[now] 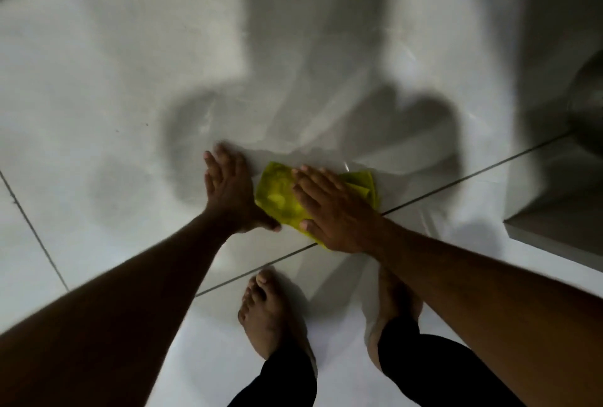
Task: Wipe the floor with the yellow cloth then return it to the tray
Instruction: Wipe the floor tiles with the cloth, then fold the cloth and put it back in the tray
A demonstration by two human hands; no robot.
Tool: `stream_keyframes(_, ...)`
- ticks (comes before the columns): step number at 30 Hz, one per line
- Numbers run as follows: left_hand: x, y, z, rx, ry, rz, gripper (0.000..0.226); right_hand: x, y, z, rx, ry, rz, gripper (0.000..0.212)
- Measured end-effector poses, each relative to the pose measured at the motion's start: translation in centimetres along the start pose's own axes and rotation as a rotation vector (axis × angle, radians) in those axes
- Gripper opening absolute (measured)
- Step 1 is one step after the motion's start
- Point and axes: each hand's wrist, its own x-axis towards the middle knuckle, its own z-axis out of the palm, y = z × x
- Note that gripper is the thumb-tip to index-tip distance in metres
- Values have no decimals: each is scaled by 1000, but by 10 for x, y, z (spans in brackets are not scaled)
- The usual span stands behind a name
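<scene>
The yellow cloth (279, 193) lies flat on the white tiled floor (114, 96), just beyond a dark grout line. My right hand (329, 207) presses down on it with the fingers spread and flat, covering its right half. My left hand (230, 191) rests flat on the bare tile at the cloth's left edge, its thumb touching the cloth's near corner. No tray shows in the head view.
My two bare feet (266, 312) stand on the tile just behind the cloth. A low white step or ledge (554, 230) rises at the right, with a dark rounded object (590, 103) above it. My shadow falls across the floor ahead.
</scene>
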Motion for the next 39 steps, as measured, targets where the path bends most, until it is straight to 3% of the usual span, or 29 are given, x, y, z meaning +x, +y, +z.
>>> stream_keyframes(1,-4,10,2,-31,5,8,145,-8,-7,-4,59,27,129,64)
stream_keyframes(4,-17,38,7,-217,98,-81,59,-37,-32,-15,220,120,519,60)
stream_keyframes(6,-27,51,0,-394,157,-170,29,-58,-53,-26,289,198,698,58)
stream_keyframes(10,-59,62,-43,-699,68,-168,16,-81,-76,-64,424,122,906,62)
stream_keyframes(14,-123,76,-111,-747,78,-18,13,-73,-83,-133,801,131,1142,63)
stream_keyframes(17,-200,92,-188,-770,73,48,12,-68,-100,-227,1091,221,1197,61)
stream_keyframes(20,-286,102,-281,-815,115,125,25,-70,-114,-332,1382,243,1248,67)
stream_keyframes(22,-347,107,-352,-864,141,186,29,-74,-124,-407,1604,312,1185,64)
stream_keyframes(25,-428,115,-446,-945,143,275,29,-81,-146,-504,1878,351,883,51)
stream_keyframes(29,-525,126,-532,-1039,166,315,37,-102,-175,-602,2197,317,645,91)
stream_keyframes(31,-566,129,-559,-1076,201,327,35,-115,-186,-645,2268,312,593,97)
stream_keyframes(35,-626,120,-593,-1165,326,325,36,-141,-197,-715,2259,421,407,42)
stream_keyframes(39,-663,111,-612,-1268,376,335,54,-164,-199,-760,2172,464,362,24)
